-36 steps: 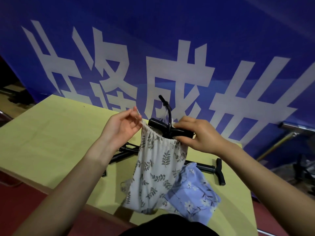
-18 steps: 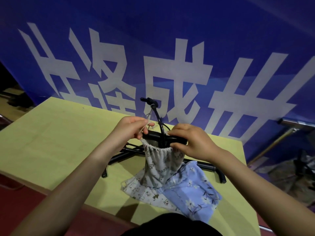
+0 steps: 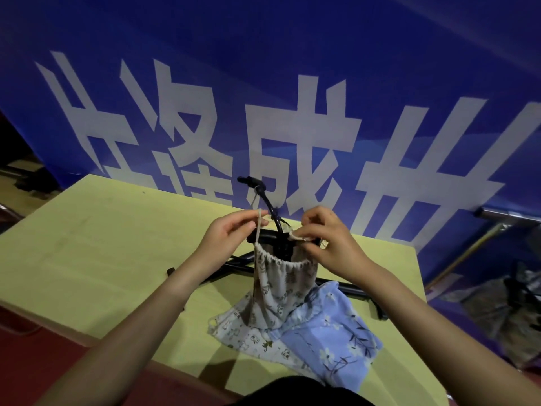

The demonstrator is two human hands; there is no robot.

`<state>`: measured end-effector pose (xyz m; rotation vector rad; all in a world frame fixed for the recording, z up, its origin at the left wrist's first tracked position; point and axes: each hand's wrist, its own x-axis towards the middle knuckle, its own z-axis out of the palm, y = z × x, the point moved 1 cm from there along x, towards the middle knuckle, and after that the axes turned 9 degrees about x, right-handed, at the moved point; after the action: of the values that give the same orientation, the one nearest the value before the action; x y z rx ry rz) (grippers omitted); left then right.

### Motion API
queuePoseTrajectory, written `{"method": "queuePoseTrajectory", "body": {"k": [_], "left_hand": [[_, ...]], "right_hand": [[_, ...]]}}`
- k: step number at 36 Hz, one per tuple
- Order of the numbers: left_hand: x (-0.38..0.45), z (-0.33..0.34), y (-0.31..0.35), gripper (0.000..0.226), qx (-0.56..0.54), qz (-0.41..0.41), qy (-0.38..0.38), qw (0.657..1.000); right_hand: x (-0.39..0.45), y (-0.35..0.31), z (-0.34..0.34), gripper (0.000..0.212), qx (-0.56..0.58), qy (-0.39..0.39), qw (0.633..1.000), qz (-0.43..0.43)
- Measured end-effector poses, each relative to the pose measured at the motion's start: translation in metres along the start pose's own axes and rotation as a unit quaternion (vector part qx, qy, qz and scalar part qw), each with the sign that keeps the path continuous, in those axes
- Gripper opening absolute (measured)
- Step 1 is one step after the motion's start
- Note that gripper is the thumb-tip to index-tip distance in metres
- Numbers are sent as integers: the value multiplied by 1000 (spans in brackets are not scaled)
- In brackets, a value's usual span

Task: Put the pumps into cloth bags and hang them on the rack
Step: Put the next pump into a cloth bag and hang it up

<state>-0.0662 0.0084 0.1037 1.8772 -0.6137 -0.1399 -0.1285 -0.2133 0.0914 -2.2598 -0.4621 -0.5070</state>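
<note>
A white leaf-print cloth bag [image 3: 281, 281] stands upright on the yellow table [image 3: 96, 247], its mouth gathered around a black pump [image 3: 270, 235] whose handle and hose stick out of the top. My left hand [image 3: 227, 232] pinches the bag's drawstring at the left side of the mouth. My right hand [image 3: 319, 238] pinches the drawstring loop at the right side, over the pump handle. More black pumps [image 3: 348, 287] lie on the table behind the bag.
A blue floral bag [image 3: 328, 332] and a white printed bag [image 3: 248, 332] lie flat near the table's front edge. A blue banner [image 3: 292, 83] with large white characters hangs right behind the table. Metal poles [image 3: 509, 213] and dark clutter stand at the right.
The bag has come down from mid-air and now stands on the table, gathered around the pump. Both hands have moved from the bag's rim and pump handle to the drawstring ends.
</note>
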Motion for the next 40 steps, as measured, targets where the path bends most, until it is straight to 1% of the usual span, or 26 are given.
{"method": "queuePoseTrajectory", "body": {"k": [3, 5, 7, 8, 9, 12, 13, 15, 17, 18, 19, 20, 22, 25, 26, 27, 29, 30, 32, 34, 35, 36, 37, 39, 40], "left_hand": [[-3, 11, -4, 36, 17, 1, -25, 1000], [-4, 20, -5, 41, 26, 7, -34, 999], [-4, 30, -5, 42, 36, 16, -47, 998], [-3, 35, -4, 42, 46, 24, -50, 997], [-2, 40, -3, 42, 56, 30, -53, 997], [1, 52, 2, 42, 64, 34, -46, 996], [2, 55, 4, 41, 60, 29, -37, 997], [4, 58, 8, 38, 25, 8, -19, 999], [5, 59, 12, 37, -37, -10, -7, 999], [5, 60, 14, 37, -57, -15, -4, 998], [4, 62, 15, 37, -66, -19, -4, 998], [3, 63, 17, 37, -69, -23, -6, 997], [0, 66, 16, 37, -61, -40, -2, 997], [-6, 61, 12, 38, -68, -89, 37, 993], [-8, 57, 9, 38, -73, -105, 54, 990], [-9, 53, 7, 37, -77, -116, 68, 988], [-11, 46, 1, 31, -84, -123, 82, 985], [-12, 45, 0, 31, -82, -125, 80, 985], [-14, 48, 2, 32, -85, -130, 66, 986], [-16, 58, 8, 38, -119, -138, 47, 982], [-16, 63, 11, 40, -151, -143, 39, 977], [-15, 67, 13, 41, -185, -148, 31, 971], [-14, 70, 16, 41, -207, -150, 25, 966], [-10, 72, 21, 38, -205, -142, 14, 968], [-8, 71, 23, 36, -183, -133, 12, 974]], "right_hand": [[4, -4, -4, 15, 22, 98, 994, 38], [11, -13, -8, 14, 73, 126, 982, 119], [18, -22, -10, 18, 182, 117, 948, 232], [20, -24, -10, 20, 237, 110, 925, 275], [22, -26, -11, 21, 279, 108, 905, 301], [25, -29, -20, 17, 391, 121, 858, 311], [26, -31, -22, 19, 432, 125, 839, 307], [28, -35, -24, 28, 517, 144, 787, 303], [29, -38, -22, 34, 590, 183, 728, 298], [29, -39, -20, 33, 608, 202, 709, 294], [30, -38, -19, 30, 610, 213, 706, 291], [30, -38, -19, 26, 601, 214, 713, 289], [29, -35, -21, 22, 572, 192, 743, 290], [19, -22, -32, 23, 464, 174, 814, 301], [15, -18, -37, 24, 430, 175, 832, 304], [12, -15, -40, 25, 417, 176, 837, 308], [7, -12, -42, 26, 441, 167, 822, 320], [6, -14, -41, 26, 461, 158, 811, 324], [7, -20, -34, 25, 487, 139, 800, 322], [13, -29, -21, 23, 504, 118, 795, 316], [15, -33, -14, 22, 502, 108, 798, 314], [18, -38, -7, 21, 486, 99, 811, 309], [19, -40, -2, 20, 452, 95, 834, 304], [18, -41, 4, 20, 373, 102, 877, 286], [16, -39, 4, 20, 342, 110, 890, 279]]}}
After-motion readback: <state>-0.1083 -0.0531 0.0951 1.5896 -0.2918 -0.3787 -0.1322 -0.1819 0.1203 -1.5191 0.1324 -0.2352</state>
